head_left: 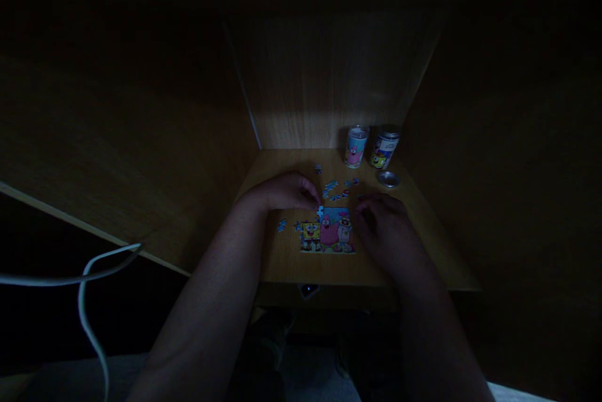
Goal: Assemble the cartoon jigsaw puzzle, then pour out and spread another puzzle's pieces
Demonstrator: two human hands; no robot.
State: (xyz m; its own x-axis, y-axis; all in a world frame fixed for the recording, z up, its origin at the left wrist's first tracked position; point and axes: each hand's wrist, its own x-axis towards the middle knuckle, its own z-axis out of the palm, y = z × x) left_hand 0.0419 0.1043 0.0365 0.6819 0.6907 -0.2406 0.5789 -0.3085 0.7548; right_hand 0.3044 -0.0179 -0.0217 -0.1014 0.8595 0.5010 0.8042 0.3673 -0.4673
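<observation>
A partly assembled jigsaw puzzle [332, 236] with cartoon characters lies flat on the wooden desk. My left hand [294, 192] is at its upper left, thumb and fingertips pinched on a small blue puzzle piece [320, 211] by the puzzle's top edge. Curled beside the puzzle's right edge is my right hand [383, 223], its fingers closed; darkness hides whether anything is in them. Beyond the hands, several loose puzzle pieces [331, 186] are scattered. Another loose piece [282, 225] lies to the left of the puzzle.
Two cartoon-printed cans, one pink and blue [355, 148] and one darker [383, 150], stand at the back right. A round metal lid [388, 179] lies before them. Wooden panels [324, 88] enclose the dim desk [305, 270]. A white cable [89, 273] hangs at left.
</observation>
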